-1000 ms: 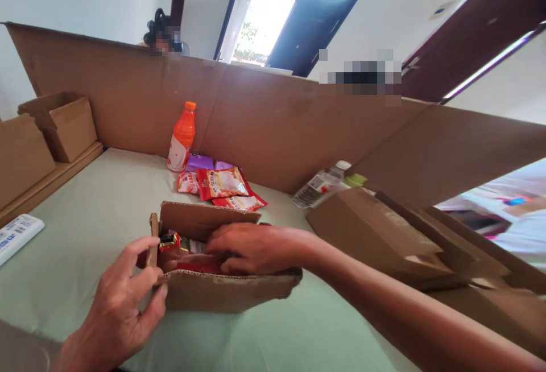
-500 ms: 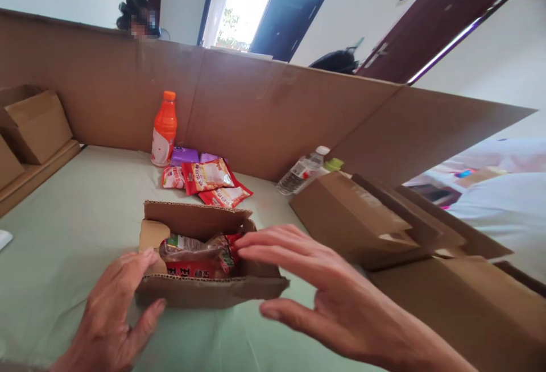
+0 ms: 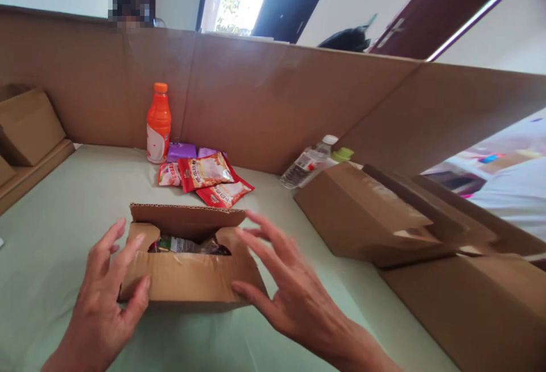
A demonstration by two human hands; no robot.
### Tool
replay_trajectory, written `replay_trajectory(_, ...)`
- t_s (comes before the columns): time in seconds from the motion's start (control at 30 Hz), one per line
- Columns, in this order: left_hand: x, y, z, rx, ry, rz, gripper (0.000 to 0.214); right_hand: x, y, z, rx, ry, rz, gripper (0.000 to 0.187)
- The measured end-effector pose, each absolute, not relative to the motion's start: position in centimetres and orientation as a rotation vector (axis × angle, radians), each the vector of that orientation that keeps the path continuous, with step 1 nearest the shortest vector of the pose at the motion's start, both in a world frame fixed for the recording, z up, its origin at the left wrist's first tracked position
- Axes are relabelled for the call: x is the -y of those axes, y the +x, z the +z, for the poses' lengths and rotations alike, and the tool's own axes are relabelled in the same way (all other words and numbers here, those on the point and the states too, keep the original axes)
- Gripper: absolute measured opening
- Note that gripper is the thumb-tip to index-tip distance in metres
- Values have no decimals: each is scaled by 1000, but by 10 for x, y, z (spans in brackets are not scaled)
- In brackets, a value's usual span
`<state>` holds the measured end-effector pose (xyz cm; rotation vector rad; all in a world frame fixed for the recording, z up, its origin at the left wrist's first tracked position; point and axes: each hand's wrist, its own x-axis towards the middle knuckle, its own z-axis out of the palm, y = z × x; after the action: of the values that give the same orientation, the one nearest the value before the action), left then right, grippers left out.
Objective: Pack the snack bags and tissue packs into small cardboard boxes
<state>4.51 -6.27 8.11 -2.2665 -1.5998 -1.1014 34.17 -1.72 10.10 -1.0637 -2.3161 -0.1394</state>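
Squarely between your left hand (image 3: 100, 284) and right hand (image 3: 292, 281), a small cardboard box (image 3: 191, 281) sits near on the green-covered worktop (image 3: 60, 201), its far flap (image 3: 179, 219) upright, its end flaps (image 3: 144, 236) folded in beneath a near flap leaning inward. Both hands spread wide, fingers apart, grasping nothing; the thumbs lie over the near flap, though firm contact is hard to tell. The board looks light and stiff, probably springy at the creases and unlikely to slip. The packets (image 3: 183, 244) glimpsed inside seem soft and crushable, so your pressure belongs at the edges rather than the middle. Your surest hold is low on the left and right ends.
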Motion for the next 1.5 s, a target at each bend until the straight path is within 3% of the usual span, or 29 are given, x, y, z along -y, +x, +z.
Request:
replay_trajectory(0.1,62,45,81,1625,-2315,-1086,56,2,342,107,2325,-1017,-229,80)
replay_trajectory(0.2,58,43,79,1594,-2377,-1115,61,-3,343,108,2455,-860,-69,67)
replay_trajectory(0.3,51,40,77,1419,-2557,-1108,51,4,346,103,2567,-796,50,59)
replay_trajectory(0.43,43,39,74,1312,-2605,-1161,40,12,343,103,2676,-857,61,72)
replay_trajectory(0.67,34,31,73,1260,-2593,-1145,41,-28,310,127,2936,-918,279,103)
replay_trajectory(0.87,16,30,61,1197,-2609,-1206,49,-27,317,138,2928,-930,158,92)
replay_trajectory(1.07,27,74,41,1356,-2586,-1014,61,39,396,131,2632,-1575,272,94)
replay_trajectory(1.27,35,92,-1,1144,-2757,-934,57,114,534,96,1930,-2451,-25,84)
replay_trajectory(1.5,29,94,-24,996,-2845,-932,36,99,595,73,1552,-2658,-289,79)
